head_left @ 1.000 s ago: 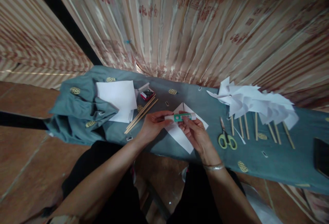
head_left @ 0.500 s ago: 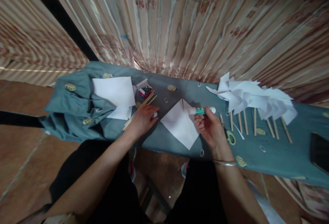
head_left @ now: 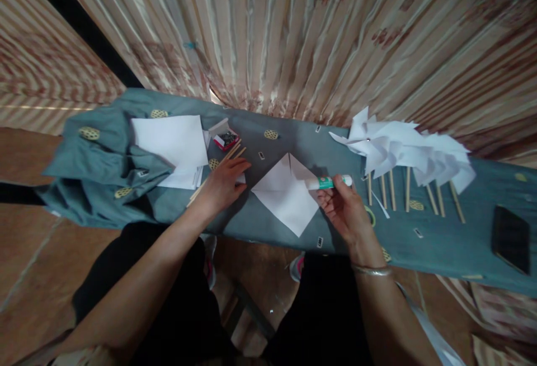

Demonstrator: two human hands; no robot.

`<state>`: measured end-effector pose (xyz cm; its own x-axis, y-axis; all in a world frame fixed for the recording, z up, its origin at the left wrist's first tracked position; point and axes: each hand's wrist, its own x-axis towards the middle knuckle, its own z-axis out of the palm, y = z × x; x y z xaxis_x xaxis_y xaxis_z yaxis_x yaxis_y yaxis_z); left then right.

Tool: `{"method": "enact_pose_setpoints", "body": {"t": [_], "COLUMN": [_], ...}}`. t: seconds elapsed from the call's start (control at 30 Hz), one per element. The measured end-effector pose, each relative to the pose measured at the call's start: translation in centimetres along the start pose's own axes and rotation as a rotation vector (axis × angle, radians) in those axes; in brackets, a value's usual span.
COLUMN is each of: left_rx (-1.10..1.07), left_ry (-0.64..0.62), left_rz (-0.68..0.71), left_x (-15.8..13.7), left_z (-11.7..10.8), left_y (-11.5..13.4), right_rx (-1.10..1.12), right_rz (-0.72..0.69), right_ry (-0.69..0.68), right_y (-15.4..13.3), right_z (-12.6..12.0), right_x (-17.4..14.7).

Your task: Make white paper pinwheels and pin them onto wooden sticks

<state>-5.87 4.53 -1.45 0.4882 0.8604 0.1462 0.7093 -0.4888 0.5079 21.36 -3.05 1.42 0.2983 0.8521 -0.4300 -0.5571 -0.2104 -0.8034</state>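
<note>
Pointing over the slit white sheet (head_left: 287, 201), which lies flat and unfolded, the glue stick (head_left: 326, 182) is pinched in the right hand (head_left: 344, 209), while whether the left hand (head_left: 222, 183) by the wooden sticks (head_left: 231, 151) grips anything is unclear, with seemingly finished pinwheels (head_left: 392, 143) rightward and an unused-looking paper stack (head_left: 176, 135) leftward.
</note>
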Motion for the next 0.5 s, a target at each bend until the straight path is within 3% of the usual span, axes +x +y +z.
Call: {"method": "enact_pose_setpoints", "body": {"t": [0.1, 0.23, 0.37, 0.5], "left_rx": [0.013, 0.022, -0.035, -0.037], "left_ry": [0.017, 0.089, -0.048, -0.133], "left_rz": [0.007, 0.120, 0.272, 0.316], "left_x": [-0.2, -0.7, -1.1, -1.4], "left_z": [-0.6, -0.4, 2.2, 4.9], "left_y": [0.6, 3.8, 7.1, 8.2], "right_rx": [-0.004, -0.002, -0.028, -0.137], "right_rz": [0.019, 0.029, 0.040, -0.019], "right_ry": [-0.002, 0.000, 0.003, 0.002], "right_y": [-0.1, 0.0, 0.5, 1.1], "right_z": [-0.1, -0.1, 0.0, -0.2], "right_x": [-0.2, -0.2, 0.0, 0.5]}}
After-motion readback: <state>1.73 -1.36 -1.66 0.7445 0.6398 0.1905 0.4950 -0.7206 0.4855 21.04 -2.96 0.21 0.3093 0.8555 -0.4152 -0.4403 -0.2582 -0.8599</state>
